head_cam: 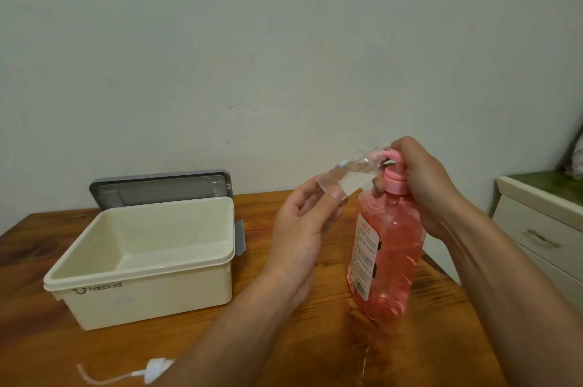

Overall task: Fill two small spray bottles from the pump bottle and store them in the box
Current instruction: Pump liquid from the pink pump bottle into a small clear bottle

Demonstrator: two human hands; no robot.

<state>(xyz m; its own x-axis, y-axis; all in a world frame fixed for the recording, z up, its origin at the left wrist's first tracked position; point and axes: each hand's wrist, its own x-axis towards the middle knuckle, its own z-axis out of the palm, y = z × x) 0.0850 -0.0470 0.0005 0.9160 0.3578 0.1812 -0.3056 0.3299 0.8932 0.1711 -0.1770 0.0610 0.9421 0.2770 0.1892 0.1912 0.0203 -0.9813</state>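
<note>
Left hand (299,228) grips a clear spray bottle (350,175) tilted to the spout of the pink pump bottle (391,247); right hand (426,187) clasps its pump. The open box (151,295) stands left on the tabletop (315,348).

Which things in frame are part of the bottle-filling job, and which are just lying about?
Job: small clear bottle in left hand; pump bottle, right hand gripping its pump; open cream box; grey lid behind it; sprayer cap with tube on table.
Lying about: white drawer unit at right.
</note>
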